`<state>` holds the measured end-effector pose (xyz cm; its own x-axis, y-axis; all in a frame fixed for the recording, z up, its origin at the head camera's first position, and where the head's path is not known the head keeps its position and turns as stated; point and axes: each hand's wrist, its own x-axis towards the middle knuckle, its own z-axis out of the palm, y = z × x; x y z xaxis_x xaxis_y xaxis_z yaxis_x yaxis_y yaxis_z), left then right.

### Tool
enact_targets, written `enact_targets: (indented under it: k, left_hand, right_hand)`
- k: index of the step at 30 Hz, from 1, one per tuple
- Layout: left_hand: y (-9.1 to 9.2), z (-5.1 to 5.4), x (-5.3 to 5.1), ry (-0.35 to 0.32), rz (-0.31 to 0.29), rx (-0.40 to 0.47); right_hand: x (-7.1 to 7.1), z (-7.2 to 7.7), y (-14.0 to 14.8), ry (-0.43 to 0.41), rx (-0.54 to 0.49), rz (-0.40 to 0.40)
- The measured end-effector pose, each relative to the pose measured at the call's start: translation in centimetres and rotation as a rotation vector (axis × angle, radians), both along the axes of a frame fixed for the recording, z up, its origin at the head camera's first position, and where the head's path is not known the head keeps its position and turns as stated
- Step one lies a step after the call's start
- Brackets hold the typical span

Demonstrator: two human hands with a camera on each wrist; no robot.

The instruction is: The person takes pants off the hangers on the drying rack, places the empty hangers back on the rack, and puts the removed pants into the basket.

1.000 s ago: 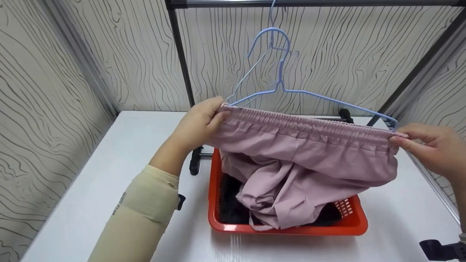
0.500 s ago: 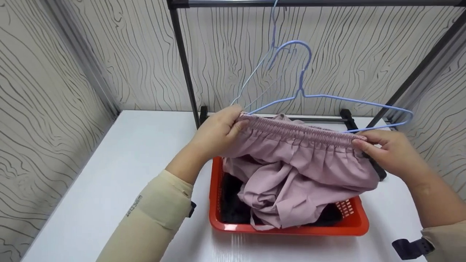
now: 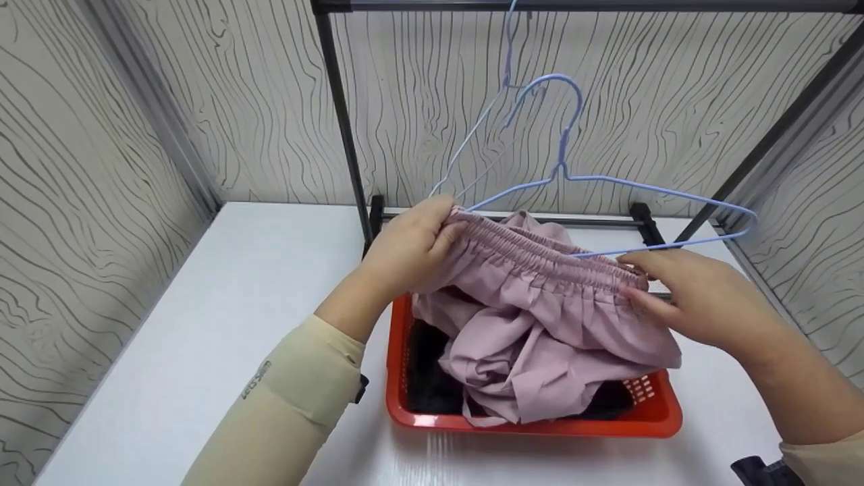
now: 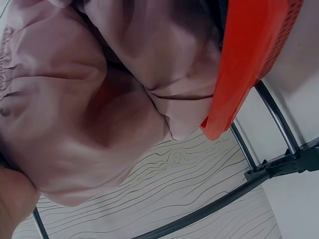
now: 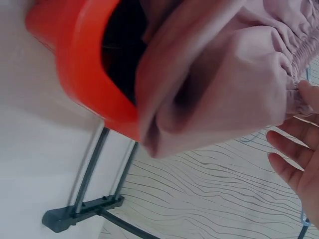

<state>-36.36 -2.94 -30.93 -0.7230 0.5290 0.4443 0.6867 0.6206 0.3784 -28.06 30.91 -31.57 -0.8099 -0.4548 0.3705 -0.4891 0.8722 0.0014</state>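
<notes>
A pink garment [image 3: 540, 337] with a gathered elastic waistband [image 3: 540, 260] spills over a red basket [image 3: 540, 426]. My left hand [image 3: 415, 239] pinches the waistband's left end, close to the left arm of a blue wire hanger [image 3: 561, 152]. At the other end my right hand [image 3: 695, 297] pinches the band between thumb and forefinger; in the right wrist view its other fingers [image 5: 291, 149] spread apart. The hanger's left corner is hidden at the band, while its right corner sticks out beyond it, above the right hand. Only part of the left hand [image 4: 17, 201] shows in the left wrist view.
A second hanger [image 3: 466, 145] hangs from the dark bar [image 3: 580, 5] of a rack behind. Dark fabric [image 3: 428, 378] lies in the basket under the pink garment. The rack's foot [image 3: 648, 223] stands on the white table [image 3: 270, 290], against patterned walls.
My right hand has come left and down, so the waistband has slackened and the hanger's right end is out of it. The hanger and left hand have shifted right.
</notes>
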Motion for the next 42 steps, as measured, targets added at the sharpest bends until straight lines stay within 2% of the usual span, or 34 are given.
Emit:
enact_targets:
  k: [3, 8, 10, 12, 15, 18, 20, 24, 28, 33, 36, 40, 42]
  left_hand:
    - [-0.1, 0.0, 0.0, 0.009, 0.007, 0.003]
    - [-0.2, 0.0, 0.1, 0.012, -0.007, -0.001]
    - [-0.2, 0.0, 0.1, 0.013, -0.010, 0.000]
    - [-0.2, -0.1, 0.2, 0.014, -0.007, 0.000]
    - [-0.2, -0.2, 0.2, 0.019, -0.007, 0.002]
    - [-0.2, -0.3, 0.3, 0.034, -0.009, 0.006]
    - [-0.2, -0.4, 0.3, 0.047, -0.012, 0.010]
    - [-0.2, -0.4, 0.3, 0.049, -0.020, 0.017]
    - [-0.2, -0.4, 0.3, 0.041, 0.003, 0.035]
    - [-0.2, -0.2, 0.2, 0.035, 0.034, 0.057]
    - [-0.4, -0.1, 0.1, 0.018, 0.031, 0.074]
    - [-0.5, 0.1, 0.1, -0.012, 0.035, 0.085]
    - [-0.5, 0.1, 0.0, -0.024, 0.042, 0.083]
  right_hand:
    - [-0.1, 1.1, 0.0, 0.123, -0.051, 0.074]
    - [-0.5, 2.8, -0.7, 0.426, -0.191, 0.239]
    - [-0.5, 3.3, -1.1, 0.527, -0.249, 0.231]
    - [-0.5, 3.7, -1.2, 0.575, -0.290, 0.187]
    - [-0.8, 3.9, -0.8, 0.548, -0.281, 0.105]
    - [-1.1, 3.7, 0.1, 0.444, -0.247, 0.036]
    - [-1.2, 3.5, 0.6, 0.385, -0.237, 0.004]
    - [-1.1, 3.1, 1.5, 0.329, -0.219, -0.027]
    - [-0.8, 3.4, 2.1, 0.327, -0.195, -0.059]
    - [-0.1, 4.2, 2.6, 0.388, -0.197, -0.107]
    - [0.0, 4.6, 3.3, 0.422, -0.257, -0.107]
    - [-0.2, 5.0, 4.8, 0.427, -0.394, -0.045]
    - [-0.1, 5.3, 5.7, 0.416, -0.418, -0.059]
